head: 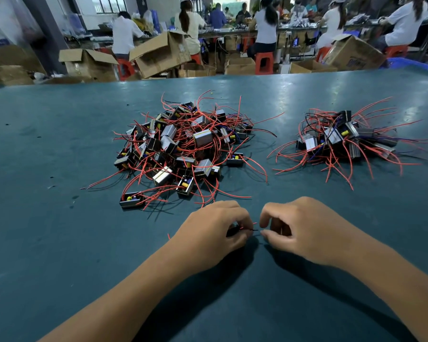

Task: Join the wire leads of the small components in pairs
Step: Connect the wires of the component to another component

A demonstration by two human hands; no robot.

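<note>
On the teal table [59, 134], at about 12 o'clock from the hands, a large pile of components [181, 149] is seen: small black and silver blocks tangled in red and black leads. A second, smaller pile [344, 139] is set well apart at about 2 o'clock, its red leads fanned outward. One loose component [131, 199] lies at the near left edge of the large pile, at roughly 10 o'clock from the left hand. No object is placed between the hands and the piles; only stray red leads reach toward the left knuckles.

Beyond the far table edge, open cardboard boxes [158, 53], red stools [264, 62] and seated workers [266, 23] with their backs turned are noted, all blurred.

Both forearms are brought in from the bottom corners and converge near the table's near centre. The left hand [213, 230] is curled, fingers closed round a small dark component [232, 229], with thin leads [253, 229] projecting at 3 o'clock. The right hand [299, 228] is held just beside it, thumb and forefinger bent toward each other; their tips sit near the lead ends, and contact cannot be confirmed.

Most of the held component is hidden by the left fingers. The lead tips are too fine to resolve. A short red lead end shows at the left wrist.
</note>
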